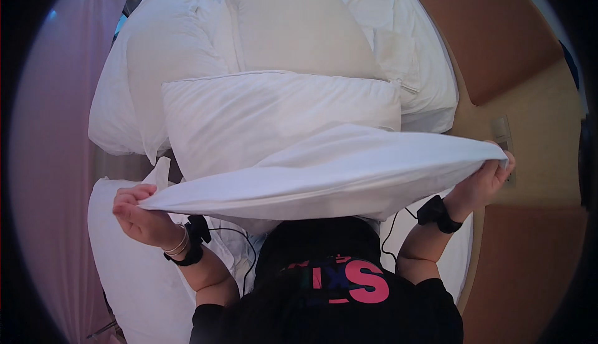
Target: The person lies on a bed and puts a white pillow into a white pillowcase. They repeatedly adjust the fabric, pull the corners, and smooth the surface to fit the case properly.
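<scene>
A white pillowcase (336, 172) is stretched sideways in front of my body, its edge pulled taut between my two hands. My left hand (142, 217) pinches one corner, with the fingers closed and a bit of cloth sticking up beside them. The opposite corner is gripped by my right hand (488, 177), a little farther from me. Just beyond the cloth lies a white pillow (280, 102) with a piped edge and a small zip pull at its right corner. The pillowcase hides the lower part of this pillow.
More pillows, one cream (302, 26) and one white (171, 51), lie on the far bed (430, 76). White bedding (134, 250) is near my left side. A pink curtain (56, 157) hangs at left; brown padded panels (492, 32) line the right wall. Cables run from my wrist bands.
</scene>
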### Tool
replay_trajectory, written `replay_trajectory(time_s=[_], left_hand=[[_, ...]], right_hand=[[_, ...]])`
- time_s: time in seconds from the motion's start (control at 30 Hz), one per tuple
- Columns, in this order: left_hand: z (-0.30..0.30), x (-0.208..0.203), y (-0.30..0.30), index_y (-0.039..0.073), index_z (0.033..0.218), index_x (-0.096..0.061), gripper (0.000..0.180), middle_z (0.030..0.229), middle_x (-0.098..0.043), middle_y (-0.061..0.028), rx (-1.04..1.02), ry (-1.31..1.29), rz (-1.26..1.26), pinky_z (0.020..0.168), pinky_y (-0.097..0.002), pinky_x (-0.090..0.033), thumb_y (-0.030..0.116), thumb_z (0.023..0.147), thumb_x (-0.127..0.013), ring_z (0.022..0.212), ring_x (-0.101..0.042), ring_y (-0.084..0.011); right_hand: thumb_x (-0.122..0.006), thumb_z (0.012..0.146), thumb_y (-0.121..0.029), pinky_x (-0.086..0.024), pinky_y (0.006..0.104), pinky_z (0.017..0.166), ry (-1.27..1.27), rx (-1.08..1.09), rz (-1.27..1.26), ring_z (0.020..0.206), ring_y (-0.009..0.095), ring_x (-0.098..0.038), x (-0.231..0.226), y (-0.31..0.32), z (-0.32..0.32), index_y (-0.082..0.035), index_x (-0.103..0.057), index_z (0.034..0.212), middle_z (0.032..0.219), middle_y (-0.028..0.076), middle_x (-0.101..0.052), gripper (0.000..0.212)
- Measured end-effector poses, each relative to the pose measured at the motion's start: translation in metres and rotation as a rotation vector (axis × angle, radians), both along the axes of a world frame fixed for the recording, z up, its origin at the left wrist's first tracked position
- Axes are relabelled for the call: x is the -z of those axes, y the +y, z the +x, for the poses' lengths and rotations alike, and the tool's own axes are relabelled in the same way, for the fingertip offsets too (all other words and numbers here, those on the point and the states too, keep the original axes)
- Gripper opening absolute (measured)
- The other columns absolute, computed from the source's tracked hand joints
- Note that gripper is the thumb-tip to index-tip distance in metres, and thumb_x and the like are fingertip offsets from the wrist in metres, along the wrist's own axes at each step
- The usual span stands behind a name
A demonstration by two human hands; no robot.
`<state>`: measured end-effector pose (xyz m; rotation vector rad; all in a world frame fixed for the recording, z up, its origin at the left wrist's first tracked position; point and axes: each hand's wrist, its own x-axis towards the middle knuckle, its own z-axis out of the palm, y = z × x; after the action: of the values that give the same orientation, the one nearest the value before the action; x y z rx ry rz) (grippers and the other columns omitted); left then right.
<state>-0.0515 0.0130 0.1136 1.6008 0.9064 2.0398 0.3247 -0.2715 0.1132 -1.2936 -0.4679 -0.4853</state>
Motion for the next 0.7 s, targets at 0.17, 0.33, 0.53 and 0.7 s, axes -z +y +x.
replay_trajectory(time_s=[0.17, 0.33, 0.53, 0.7], left_hand=[[-0.036, -0.012, 0.005, 0.007, 0.077, -0.042, 0.048, 0.063, -0.039, -0.0039, 0.240, -0.148, 0.064, 0.044, -0.0256, -0.032, 0.045, 0.105, -0.034, 0.050, -0.038, -0.0132], [-0.117, -0.028, 0.001, 0.008, 0.084, -0.051, 0.054, 0.064, -0.047, -0.0089, 0.672, -0.116, 0.200, 0.047, -0.0276, -0.040, 0.056, 0.101, -0.034, 0.046, -0.042, -0.0159], [-0.109, -0.062, -0.016, 0.012, 0.069, -0.039, 0.054, 0.053, -0.040, -0.0028, 0.177, -0.176, 0.389, 0.046, -0.0245, -0.028, 0.057, 0.100, -0.038, 0.044, -0.031, -0.0107], [-0.079, -0.051, 0.039, 0.008, 0.074, -0.049, 0.037, 0.065, -0.056, -0.0071, -0.613, 0.267, 0.404, 0.055, -0.0257, -0.041, 0.033, 0.102, -0.048, 0.053, -0.048, -0.0129]], right_hand=[[-0.054, 0.097, -0.012, -0.053, 0.0326, 0.073, -0.425, 0.201, 0.078, 0.082, 0.015, -0.059, -0.018, -0.043, -0.022, -0.004, -0.045, 0.101, 0.097, 0.012, -0.063, 0.012], [-0.053, 0.094, -0.017, -0.049, 0.0305, 0.081, -0.659, 0.532, 0.051, 0.080, 0.012, -0.052, -0.033, -0.120, -0.025, -0.006, -0.041, 0.116, 0.087, 0.002, -0.049, 0.027], [-0.053, 0.093, -0.020, -0.048, 0.0271, 0.072, -0.603, 0.635, -0.150, 0.067, 0.013, -0.051, -0.035, -0.160, -0.011, -0.003, -0.048, 0.115, 0.077, 0.003, -0.049, 0.028], [-0.054, 0.099, -0.011, -0.048, 0.0250, 0.072, 0.044, 0.118, 0.127, 0.079, 0.010, -0.057, -0.043, -0.058, -0.008, -0.003, -0.063, 0.112, 0.089, 0.003, -0.064, 0.017]])
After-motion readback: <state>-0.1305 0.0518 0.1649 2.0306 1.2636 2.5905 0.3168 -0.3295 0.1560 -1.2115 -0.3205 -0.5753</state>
